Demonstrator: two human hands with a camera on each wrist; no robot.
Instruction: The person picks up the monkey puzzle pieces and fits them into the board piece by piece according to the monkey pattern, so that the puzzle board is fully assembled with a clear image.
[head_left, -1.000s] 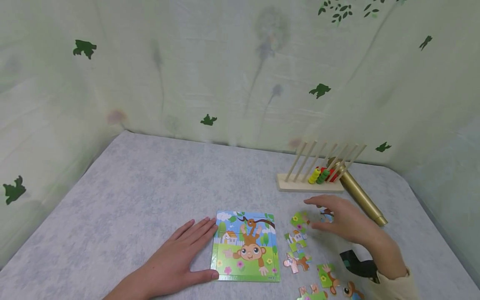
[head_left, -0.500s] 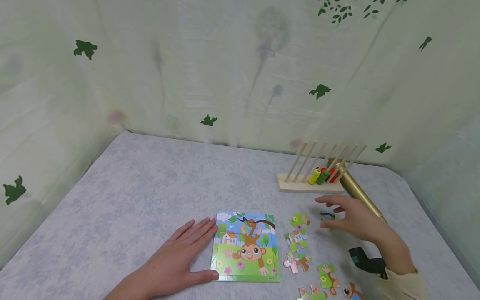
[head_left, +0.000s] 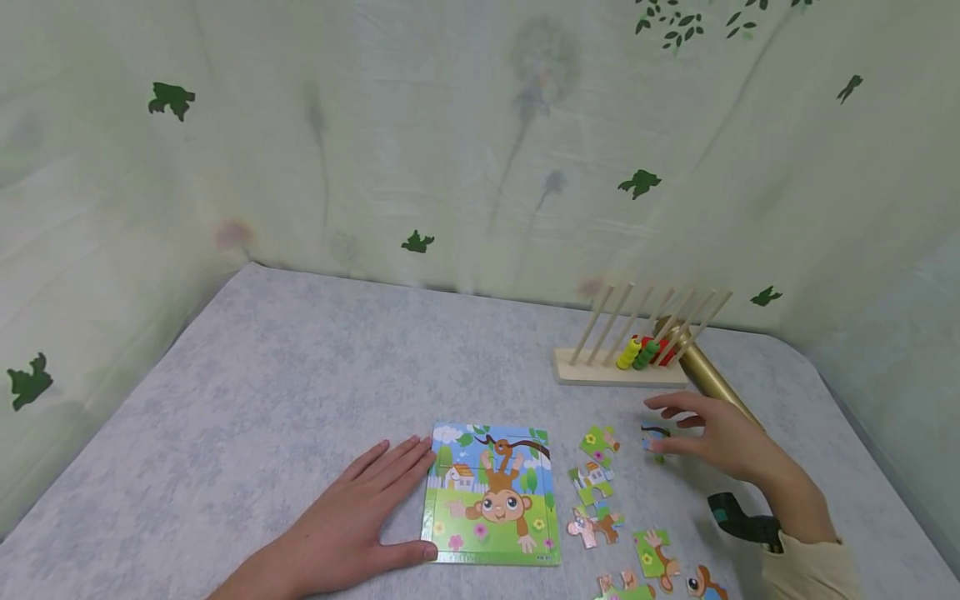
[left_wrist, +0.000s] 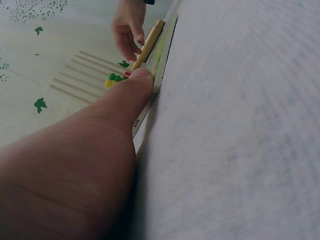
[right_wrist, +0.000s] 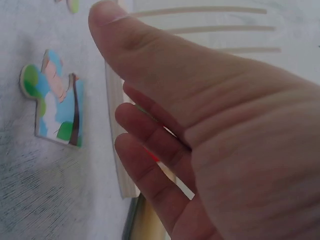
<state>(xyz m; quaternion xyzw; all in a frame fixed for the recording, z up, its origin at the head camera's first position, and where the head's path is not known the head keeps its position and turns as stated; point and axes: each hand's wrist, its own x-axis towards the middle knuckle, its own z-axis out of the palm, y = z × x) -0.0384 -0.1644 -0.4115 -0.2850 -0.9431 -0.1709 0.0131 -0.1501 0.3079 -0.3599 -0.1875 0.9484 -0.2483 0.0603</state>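
My left hand (head_left: 352,517) lies flat on the table, its fingertips and thumb at the left edge of a square monkey jigsaw board (head_left: 491,496). To the board's right, my right hand (head_left: 720,442) hovers with thumb and fingers apart and nothing between them. Beside its thumb is a jigsaw piece (right_wrist: 57,107) with blue sky and a brown branch, lying on the table and partly covered by the hand in the head view. Other loose pieces include a flower piece (head_left: 598,443), a house piece (head_left: 591,480) and a pink-and-brown piece (head_left: 592,528).
Behind the right hand stands a wooden peg rack (head_left: 622,377) with yellow, green and red beads. A gold tube (head_left: 705,375) lies beside it. Nearer the front are a monkey-arm piece (head_left: 656,560) and a monkey-face piece (head_left: 705,585). A leaf-patterned cloth (head_left: 480,167) hangs behind the table.
My right hand has shifted right, away from the flower piece, and now sits just right of the branch piece. The left hand and the board stay where they were.
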